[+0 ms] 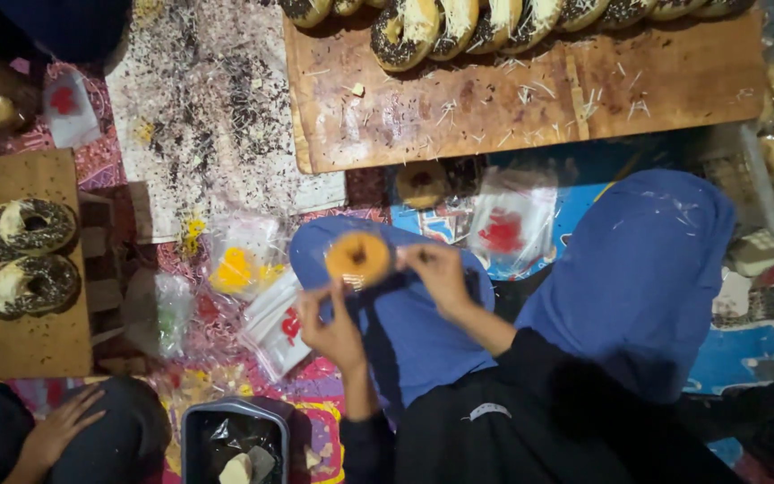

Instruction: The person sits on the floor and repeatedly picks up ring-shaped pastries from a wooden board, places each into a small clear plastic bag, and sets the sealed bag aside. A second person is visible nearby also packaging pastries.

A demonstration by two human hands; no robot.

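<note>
Donut (357, 257) time on the floor: a plain orange-brown donut with a hole in the middle sits between two hands, above a knee in blue cloth (405, 314). The right hand (438, 273) pinches the donut's right edge with its fingertips, so the fingers are closed on it. The left hand (333, 327) is just under the donut, with a finger and thumb reaching up to its lower left edge. The other fingers are curled in. A thin clear wrap seems to be around the donut, but it is hard to tell.

Just left of the hands lie small clear bags (270, 327) with red marks, and one bag with something yellow (236, 264) in it. Another plain donut (421, 183) lies on the floor above the hands, near the edge of a big wooden board (530, 99). A row of donuts with dark sprinkles and white shreds (432, 27) stands along the top of that board. A smaller wooden board (33, 341) on the left holds more topped donuts (20, 229). A dark tin (230, 439) sits at the bottom, and another person's hand (55, 428) rests on a dark knee beside it.
</note>
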